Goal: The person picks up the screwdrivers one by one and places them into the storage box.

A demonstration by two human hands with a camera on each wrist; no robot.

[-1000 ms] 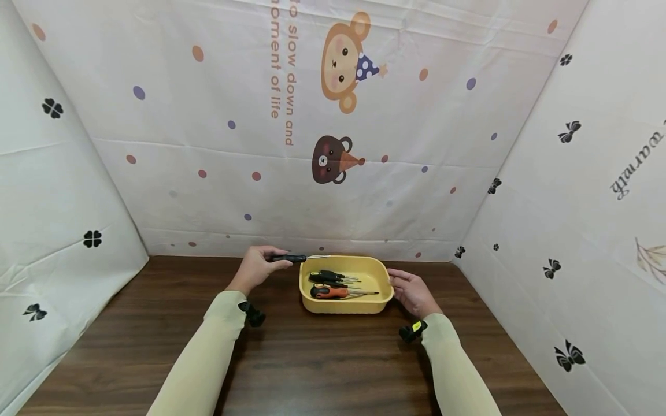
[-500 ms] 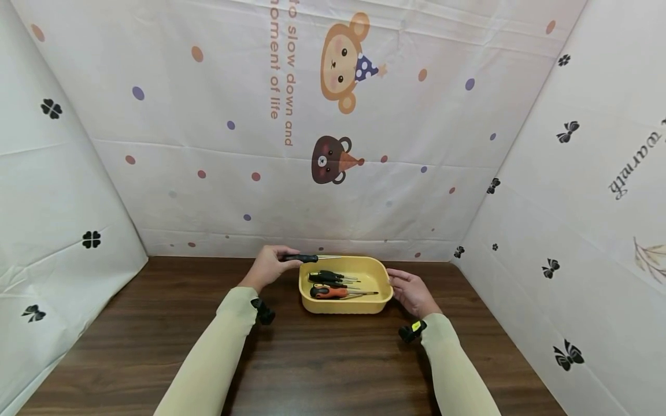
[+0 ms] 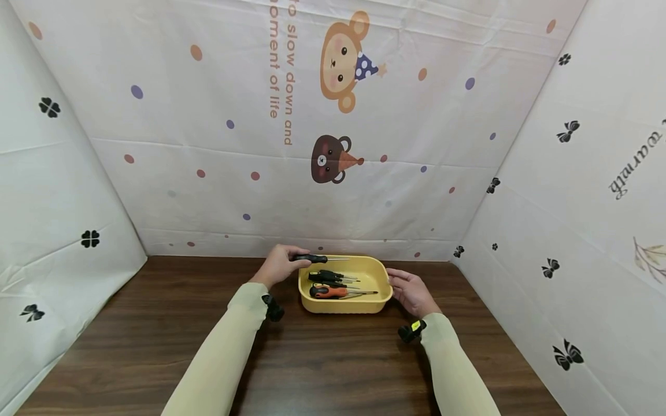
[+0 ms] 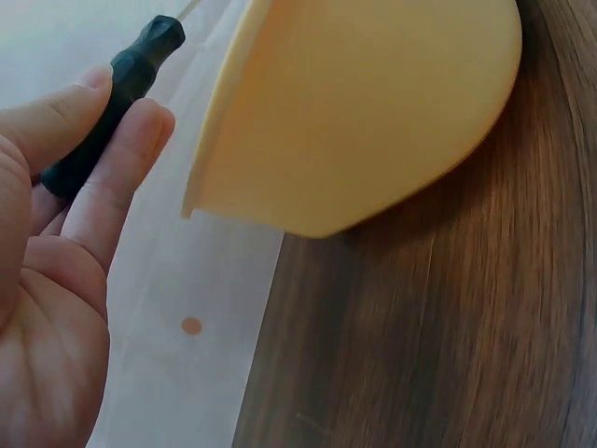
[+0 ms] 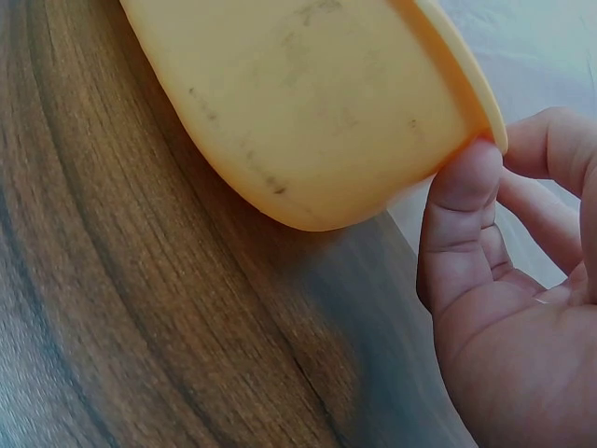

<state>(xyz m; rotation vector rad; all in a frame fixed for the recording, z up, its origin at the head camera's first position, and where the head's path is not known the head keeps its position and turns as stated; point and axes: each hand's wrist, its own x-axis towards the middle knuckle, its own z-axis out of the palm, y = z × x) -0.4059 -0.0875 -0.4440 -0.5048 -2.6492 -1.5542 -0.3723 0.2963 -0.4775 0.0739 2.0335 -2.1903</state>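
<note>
My left hand [image 3: 279,266] grips a black-handled screwdriver [image 3: 315,259] between thumb and fingers. The tool lies roughly level above the left back of a yellow plastic tray [image 3: 343,307], its thin metal shaft pointing right. In the left wrist view the dark handle [image 4: 140,65] shows beside the tray's outer wall [image 4: 373,121]. My right hand [image 3: 413,293] pinches the tray's right rim, thumb from below and a finger over the edge in the right wrist view. Inside lie an orange-and-black screwdriver [image 3: 329,291] and several black-handled screwdrivers [image 3: 326,276], tips to the right.
The tray stands on a dark brown wooden table [image 3: 333,364], near its back edge. A white printed cloth [image 3: 234,190] rises behind the table, and further white cloth walls border it at left and right. Both wrists carry small black cameras.
My left hand has moved right with the screwdriver, bringing its shaft from the tray's left corner to over the tray's back part. The right hand and the tray have stayed put.
</note>
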